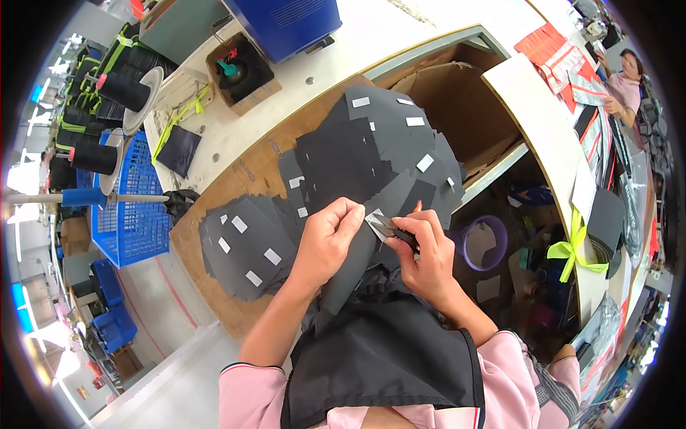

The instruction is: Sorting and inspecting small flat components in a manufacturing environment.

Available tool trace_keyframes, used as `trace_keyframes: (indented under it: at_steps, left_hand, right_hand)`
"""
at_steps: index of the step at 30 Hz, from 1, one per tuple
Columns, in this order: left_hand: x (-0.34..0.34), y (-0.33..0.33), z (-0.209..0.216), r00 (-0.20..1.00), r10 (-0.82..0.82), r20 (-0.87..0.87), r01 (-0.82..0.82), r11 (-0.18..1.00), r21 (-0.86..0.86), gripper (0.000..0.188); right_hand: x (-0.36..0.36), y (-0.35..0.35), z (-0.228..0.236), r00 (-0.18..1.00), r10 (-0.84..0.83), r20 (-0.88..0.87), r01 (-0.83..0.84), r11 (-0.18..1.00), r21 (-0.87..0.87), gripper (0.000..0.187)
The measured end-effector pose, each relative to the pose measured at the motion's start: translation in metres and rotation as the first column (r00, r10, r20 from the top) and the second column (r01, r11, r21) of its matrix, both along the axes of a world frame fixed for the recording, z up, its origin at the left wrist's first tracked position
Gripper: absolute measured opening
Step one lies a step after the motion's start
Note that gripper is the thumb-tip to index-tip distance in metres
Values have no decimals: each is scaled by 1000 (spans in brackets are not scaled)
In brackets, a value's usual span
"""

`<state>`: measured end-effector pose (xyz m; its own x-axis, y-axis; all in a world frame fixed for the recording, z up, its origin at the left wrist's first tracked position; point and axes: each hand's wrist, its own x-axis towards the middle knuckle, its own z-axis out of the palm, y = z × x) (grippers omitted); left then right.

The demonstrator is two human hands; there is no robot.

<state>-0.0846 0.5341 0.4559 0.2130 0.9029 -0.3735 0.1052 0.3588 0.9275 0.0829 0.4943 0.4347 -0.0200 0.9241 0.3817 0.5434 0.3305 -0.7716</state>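
My left hand [323,247] pinches the edge of a dark grey cut piece [351,275], thumb against forefinger. My right hand [429,259] is closed around small dark-handled thread snips [386,227]. Their metal blades lie against a small white label at the edge of the held piece, close to my left fingertips. Whether the blades are apart cannot be made out. Just beyond my hands lies a pile of dark grey pieces [393,107] with white labels, with black squares [339,161] on top. Left of my left forearm sits another labelled grey pile [246,243].
Both piles rest on a brown board [246,175]. An open carton [457,100] and a purple bin [504,243] are at right. A blue machine box [286,25] stands behind; a blue basket [132,207] and thread cones [125,91] are left. Another person [625,93] stands far right.
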Motion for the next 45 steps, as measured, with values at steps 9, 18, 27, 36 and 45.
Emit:
trace_keyframes:
  at_steps: [9, 18, 27, 36, 45]
  left_hand:
    - [7, -8, 3, 991, 88, 102, -83, 995, -51, 19]
    - [7, -10, -2, 995, 98, 34, -99, 995, 19, 19]
    - [6, -8, -1, 997, 52, 53, -50, 998, -38, 19]
    - [4, -5, 3, 990, 61, 130, -43, 990, -137, 20]
    - [-3, -5, -4, 998, 9, 57, 1, 984, -180, 21]
  right_hand:
    - [-5, -5, 0, 998, -43, -42, 43, 999, 1, 30]
    - [-2, -3, -3, 980, -79, -184, 60, 993, -106, 20]
    - [7, 4, -1, 997, 62, -47, -60, 998, 28, 27]
    - [9, 5, -4, 999, 22, -46, -18, 996, 84, 28]
    - [14, 11, 1, 995, 31, -96, -32, 999, -9, 27]
